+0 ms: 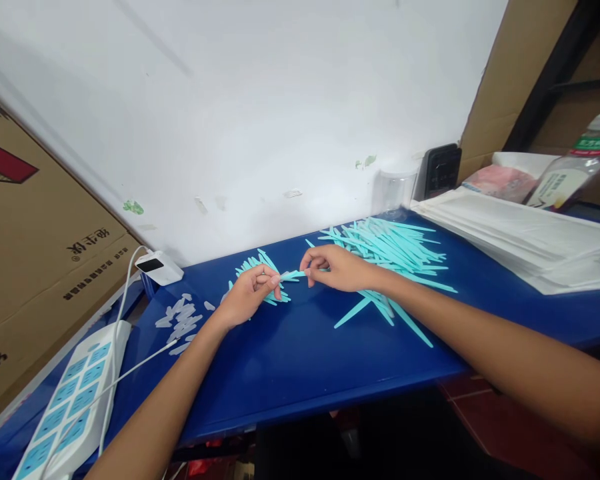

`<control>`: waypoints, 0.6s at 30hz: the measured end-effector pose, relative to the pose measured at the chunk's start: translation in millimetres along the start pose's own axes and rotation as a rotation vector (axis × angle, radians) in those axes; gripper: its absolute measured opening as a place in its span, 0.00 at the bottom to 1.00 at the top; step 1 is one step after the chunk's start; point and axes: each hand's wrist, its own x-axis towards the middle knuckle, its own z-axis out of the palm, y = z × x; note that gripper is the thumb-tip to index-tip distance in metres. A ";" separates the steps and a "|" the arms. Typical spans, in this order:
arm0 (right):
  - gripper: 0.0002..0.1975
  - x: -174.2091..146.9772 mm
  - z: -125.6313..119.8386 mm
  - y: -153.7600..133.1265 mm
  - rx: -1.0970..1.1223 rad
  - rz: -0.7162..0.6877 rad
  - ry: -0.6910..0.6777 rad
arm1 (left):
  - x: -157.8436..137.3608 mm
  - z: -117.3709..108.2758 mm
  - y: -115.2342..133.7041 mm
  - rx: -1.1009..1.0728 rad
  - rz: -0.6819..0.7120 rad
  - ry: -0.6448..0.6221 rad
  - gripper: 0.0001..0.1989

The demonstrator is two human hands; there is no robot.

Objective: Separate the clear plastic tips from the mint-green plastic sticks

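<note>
Over the blue table, my left hand point(255, 290) and my right hand point(333, 267) face each other with fingertips pinched. Between them runs a slim turquoise plastic stick point(294, 275); the left fingers grip one end and the right fingers the other. Something pale shows at the left fingertips, too small to make out. Behind and under my left hand lies a small pile of turquoise sticks point(263, 260). Beyond my right hand spreads a larger heap of turquoise sticks point(395, 247), partly covered by my wrist. Small translucent pieces point(183, 320) are scattered left of my left forearm.
A white power strip point(75, 400) with cables lies at the left, near a white device with a dark screen point(160, 267). White sheets or bags point(525, 227), a clear jar point(397, 190) and a labelled bottle point(570, 173) stand at the right. A white wall point(260, 120) bounds the back.
</note>
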 end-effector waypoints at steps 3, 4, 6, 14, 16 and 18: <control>0.06 -2.1 1.2 -2.3 0.065 0.019 -0.060 | -0.3 3.1 0.2 0.034 0.017 0.008 0.17; 0.07 -2.8 1.7 -2.8 0.079 0.025 -0.073 | -0.5 4.4 0.0 0.035 0.023 0.010 0.17; 0.08 -3.9 2.3 -3.0 0.096 0.032 -0.078 | -1.1 7.0 -0.6 0.025 0.033 0.017 0.17; 0.07 -1.8 -1.9 -3.4 0.086 0.039 -0.090 | 1.3 12.5 3.9 0.013 0.045 0.134 0.16; 0.06 -0.6 -6.4 -1.5 -0.025 0.039 -0.012 | 3.0 8.3 3.7 -0.047 -0.010 0.222 0.15; 0.08 0.6 -13.1 3.5 -0.225 0.062 0.121 | 4.2 0.0 0.9 -0.212 -0.097 0.291 0.12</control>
